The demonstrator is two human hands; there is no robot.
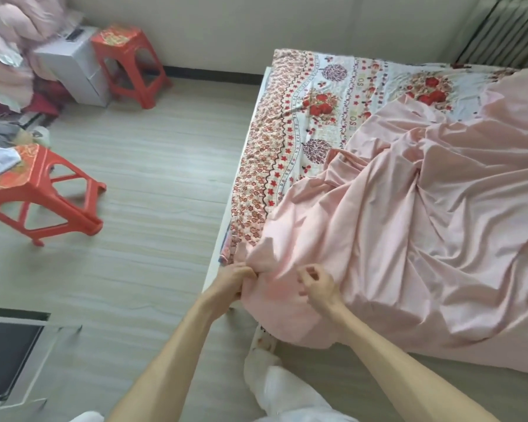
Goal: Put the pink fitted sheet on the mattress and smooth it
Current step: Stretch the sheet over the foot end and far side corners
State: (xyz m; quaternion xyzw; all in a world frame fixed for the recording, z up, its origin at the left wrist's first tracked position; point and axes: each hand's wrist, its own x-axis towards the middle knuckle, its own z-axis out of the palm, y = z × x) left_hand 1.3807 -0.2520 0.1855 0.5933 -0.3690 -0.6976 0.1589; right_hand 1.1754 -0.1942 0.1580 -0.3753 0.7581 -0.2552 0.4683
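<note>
mattress (317, 86): floral cover showing along far and left sides | pink fitted sheet (424, 208): rumpled over the rest, bunched at near-left corner | left hand (232, 281): gripping that bunched edge | right hand (317, 283): fingers loosely curled, just over sheet

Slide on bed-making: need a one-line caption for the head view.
Left hand grips the pink fitted sheet at the bed corner, right hand close by; floral cover half exposed.

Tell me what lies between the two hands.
In the head view, only bunched pink fitted sheet lies between the left hand, which grips it, and the right hand.
</note>
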